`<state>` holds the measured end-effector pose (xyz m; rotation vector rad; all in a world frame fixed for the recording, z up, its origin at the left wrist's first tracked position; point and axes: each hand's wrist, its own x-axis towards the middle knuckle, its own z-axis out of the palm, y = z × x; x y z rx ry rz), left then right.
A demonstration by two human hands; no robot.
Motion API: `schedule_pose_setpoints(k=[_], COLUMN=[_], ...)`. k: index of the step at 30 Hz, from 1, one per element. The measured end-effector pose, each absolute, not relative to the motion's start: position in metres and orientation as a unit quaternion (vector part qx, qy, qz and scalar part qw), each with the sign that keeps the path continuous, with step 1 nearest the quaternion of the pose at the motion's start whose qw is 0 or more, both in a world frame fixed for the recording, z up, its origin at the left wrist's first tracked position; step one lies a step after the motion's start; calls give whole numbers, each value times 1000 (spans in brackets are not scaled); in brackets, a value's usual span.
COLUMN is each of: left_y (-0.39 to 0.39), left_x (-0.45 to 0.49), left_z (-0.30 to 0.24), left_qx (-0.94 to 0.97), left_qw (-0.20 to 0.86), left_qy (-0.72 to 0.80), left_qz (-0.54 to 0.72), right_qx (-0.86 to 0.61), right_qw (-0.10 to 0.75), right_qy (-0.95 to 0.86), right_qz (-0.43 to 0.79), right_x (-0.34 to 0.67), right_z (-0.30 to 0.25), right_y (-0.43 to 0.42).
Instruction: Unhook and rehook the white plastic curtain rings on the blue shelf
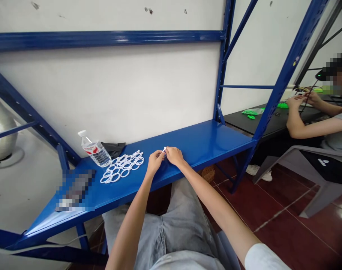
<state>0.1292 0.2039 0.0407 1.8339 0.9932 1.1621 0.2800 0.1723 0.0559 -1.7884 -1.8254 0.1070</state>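
Over the blue shelf [199, 140], both hands meet around a small white plastic piece [165, 151] that resembles the white rings nearby. My left hand [156, 161] pinches it from the left, fingers closed. From the other side my right hand [175, 155] has its fingers curled onto the same piece. Most of the piece is hidden by the fingers, so its full shape does not show. To the left of my hands lies a group of several white plastic rings [114, 182] with small tabs, spread flat on the shelf and partly overlapping.
A clear water bottle [96, 152] leans behind the rings, beside a black plastic bag [114, 149]. A blurred dark object [77, 189] lies at the shelf's left end. Blue uprights [283, 75] frame the shelf. On the right, a person works at a black table [266, 120] with green pieces.
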Motion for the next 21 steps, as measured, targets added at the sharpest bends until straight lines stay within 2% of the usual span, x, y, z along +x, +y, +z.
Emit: schedule_pose_setpoints(k=[11, 21], left_y=[209, 204], left_x=[131, 132], left_z=[38, 45], left_qx=[745, 747], left_qw=[373, 382], left_qy=[354, 353], left_qz=[424, 414], right_qx=[-682, -665], right_qw=[259, 317], right_qy=[-680, -661], right_qz=[75, 144], right_x=[279, 285], right_z=[59, 62], right_y=[171, 179])
